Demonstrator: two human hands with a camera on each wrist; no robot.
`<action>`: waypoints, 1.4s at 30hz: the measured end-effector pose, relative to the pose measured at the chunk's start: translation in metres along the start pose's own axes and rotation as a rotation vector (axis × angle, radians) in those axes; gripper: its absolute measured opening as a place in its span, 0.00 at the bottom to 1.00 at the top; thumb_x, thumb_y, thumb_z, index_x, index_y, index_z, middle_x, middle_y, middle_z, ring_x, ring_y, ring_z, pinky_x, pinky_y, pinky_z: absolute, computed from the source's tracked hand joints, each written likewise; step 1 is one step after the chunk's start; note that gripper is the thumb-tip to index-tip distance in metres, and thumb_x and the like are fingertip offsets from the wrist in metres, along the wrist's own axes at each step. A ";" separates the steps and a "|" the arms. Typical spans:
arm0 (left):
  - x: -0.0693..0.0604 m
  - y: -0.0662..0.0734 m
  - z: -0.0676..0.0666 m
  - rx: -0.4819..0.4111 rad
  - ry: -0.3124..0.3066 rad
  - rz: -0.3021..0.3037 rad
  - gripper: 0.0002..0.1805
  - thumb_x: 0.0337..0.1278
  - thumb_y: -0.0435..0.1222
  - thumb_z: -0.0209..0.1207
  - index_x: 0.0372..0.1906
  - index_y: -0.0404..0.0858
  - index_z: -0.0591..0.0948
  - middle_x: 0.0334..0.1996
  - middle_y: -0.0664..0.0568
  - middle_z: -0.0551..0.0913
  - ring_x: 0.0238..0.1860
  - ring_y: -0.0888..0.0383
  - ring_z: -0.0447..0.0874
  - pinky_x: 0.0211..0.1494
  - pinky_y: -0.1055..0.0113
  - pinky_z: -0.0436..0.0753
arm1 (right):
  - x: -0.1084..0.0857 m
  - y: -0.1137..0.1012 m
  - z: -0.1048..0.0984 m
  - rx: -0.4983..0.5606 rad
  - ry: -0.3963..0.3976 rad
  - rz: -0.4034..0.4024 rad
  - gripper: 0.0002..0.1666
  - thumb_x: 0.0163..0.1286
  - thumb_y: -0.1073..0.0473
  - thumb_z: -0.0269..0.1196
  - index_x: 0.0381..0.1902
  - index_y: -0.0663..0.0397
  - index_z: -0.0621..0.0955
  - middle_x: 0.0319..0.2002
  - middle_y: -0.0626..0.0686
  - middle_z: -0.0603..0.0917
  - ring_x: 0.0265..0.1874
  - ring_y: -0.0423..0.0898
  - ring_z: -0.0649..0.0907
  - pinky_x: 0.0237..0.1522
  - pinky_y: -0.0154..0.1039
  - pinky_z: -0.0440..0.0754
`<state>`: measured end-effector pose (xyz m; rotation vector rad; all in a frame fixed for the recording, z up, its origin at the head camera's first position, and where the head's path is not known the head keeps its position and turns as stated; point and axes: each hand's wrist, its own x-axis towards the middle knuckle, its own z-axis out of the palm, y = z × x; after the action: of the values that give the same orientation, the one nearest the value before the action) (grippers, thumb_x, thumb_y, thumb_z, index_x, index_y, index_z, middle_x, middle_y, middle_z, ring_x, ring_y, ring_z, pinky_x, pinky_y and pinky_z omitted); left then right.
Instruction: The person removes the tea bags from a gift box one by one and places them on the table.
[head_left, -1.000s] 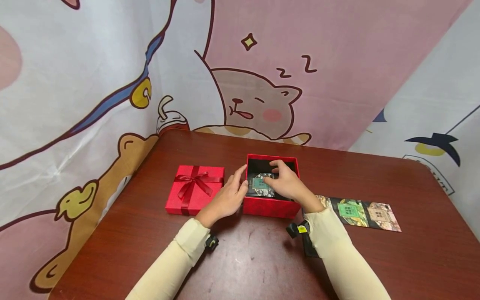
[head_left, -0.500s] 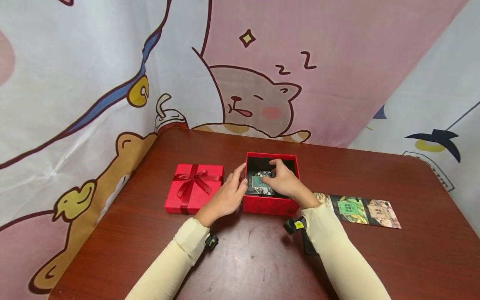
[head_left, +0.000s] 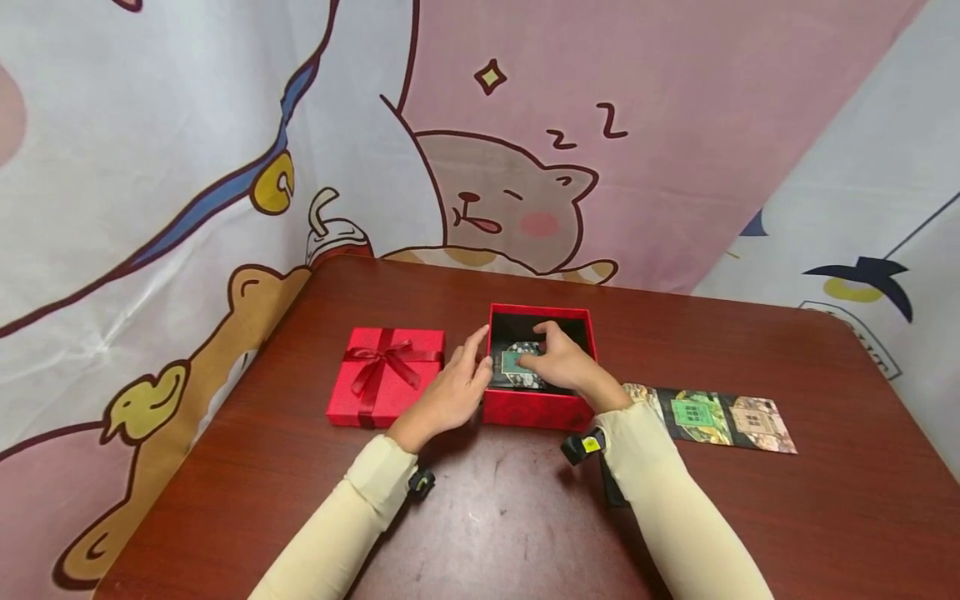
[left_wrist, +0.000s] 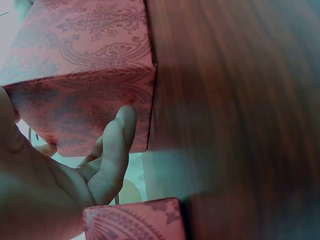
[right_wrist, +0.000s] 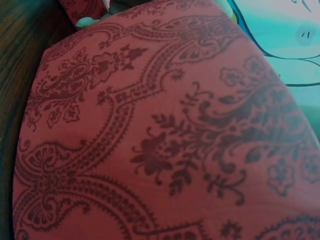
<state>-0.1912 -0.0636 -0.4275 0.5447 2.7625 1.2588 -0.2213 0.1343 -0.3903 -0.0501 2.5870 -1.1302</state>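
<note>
A red patterned gift box (head_left: 536, 410) stands uncovered on the table in the head view. Inside lies a dark, flower-printed flat packet (head_left: 507, 379) with a teal label. My right hand (head_left: 566, 362) reaches into the box from the right, its thumb on the packet and its index finger bent above. The other fingers are hidden, so a pinch or a press cannot be told apart. Beside the box's left wall is my left hand (head_left: 453, 392), fingers extended; the left wrist view shows that hand (left_wrist: 107, 150) with one fingertip against or very near the wall.
A red lid (head_left: 390, 375) with a ribbon bow lies left of the box. To the right are flat printed packets, one with a green label (head_left: 693, 414) and one with a pinkish label (head_left: 757, 422). A dark flat item (head_left: 615, 487) shows partly under the right sleeve.
My right hand shifts very slightly left over the packet. The left hand, box and lid keep their places; the head view itself moves a little.
</note>
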 end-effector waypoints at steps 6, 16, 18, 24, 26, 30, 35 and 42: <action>0.000 -0.001 -0.001 0.000 -0.003 -0.003 0.32 0.74 0.48 0.42 0.78 0.50 0.52 0.64 0.38 0.69 0.60 0.42 0.75 0.62 0.44 0.73 | 0.003 0.001 0.001 0.017 -0.003 -0.007 0.41 0.66 0.55 0.63 0.70 0.64 0.60 0.63 0.69 0.71 0.62 0.62 0.73 0.62 0.56 0.71; 0.000 0.000 -0.003 0.002 -0.006 -0.004 0.33 0.74 0.46 0.43 0.79 0.50 0.52 0.63 0.39 0.69 0.59 0.43 0.76 0.61 0.44 0.73 | 0.003 -0.001 0.000 0.049 -0.004 -0.029 0.41 0.66 0.55 0.63 0.70 0.65 0.60 0.62 0.70 0.70 0.61 0.62 0.72 0.62 0.56 0.71; 0.001 0.000 -0.002 -0.004 -0.004 0.003 0.32 0.74 0.45 0.44 0.79 0.49 0.52 0.64 0.38 0.69 0.61 0.43 0.74 0.62 0.44 0.72 | 0.003 -0.001 0.000 0.040 0.000 -0.032 0.40 0.66 0.55 0.63 0.70 0.65 0.60 0.63 0.70 0.70 0.61 0.62 0.72 0.62 0.56 0.71; 0.001 -0.001 -0.001 -0.013 0.001 0.015 0.32 0.75 0.44 0.44 0.78 0.48 0.53 0.65 0.36 0.69 0.64 0.42 0.72 0.64 0.44 0.71 | 0.000 0.000 0.000 -0.018 0.033 -0.042 0.38 0.66 0.54 0.62 0.69 0.63 0.64 0.63 0.69 0.71 0.62 0.62 0.73 0.61 0.57 0.71; 0.001 -0.001 -0.001 -0.014 -0.001 0.011 0.32 0.74 0.44 0.44 0.78 0.48 0.52 0.65 0.37 0.68 0.64 0.42 0.72 0.64 0.44 0.71 | 0.000 0.000 0.000 -0.033 0.049 -0.051 0.37 0.66 0.54 0.62 0.69 0.63 0.65 0.63 0.69 0.72 0.62 0.62 0.73 0.61 0.57 0.71; 0.001 -0.001 0.000 -0.015 -0.001 0.013 0.32 0.74 0.44 0.44 0.79 0.49 0.52 0.67 0.38 0.67 0.65 0.43 0.71 0.65 0.45 0.70 | -0.001 0.001 0.000 -0.049 0.082 -0.069 0.36 0.66 0.54 0.62 0.68 0.63 0.66 0.62 0.68 0.73 0.61 0.62 0.74 0.62 0.57 0.71; 0.000 -0.001 0.000 -0.018 0.010 0.025 0.32 0.75 0.44 0.44 0.78 0.47 0.53 0.68 0.38 0.66 0.66 0.42 0.71 0.65 0.45 0.70 | -0.002 0.001 0.000 -0.058 0.110 -0.098 0.35 0.66 0.56 0.62 0.67 0.64 0.67 0.62 0.68 0.73 0.61 0.62 0.74 0.61 0.57 0.71; 0.000 0.000 -0.001 -0.013 0.009 0.030 0.32 0.75 0.46 0.43 0.78 0.47 0.53 0.68 0.37 0.66 0.64 0.41 0.72 0.64 0.44 0.70 | -0.002 0.002 -0.001 -0.055 0.121 -0.131 0.32 0.65 0.57 0.62 0.64 0.64 0.70 0.59 0.66 0.75 0.56 0.60 0.76 0.57 0.55 0.74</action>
<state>-0.1909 -0.0642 -0.4272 0.5827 2.7618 1.2867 -0.2192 0.1365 -0.3908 -0.1714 2.7576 -1.1393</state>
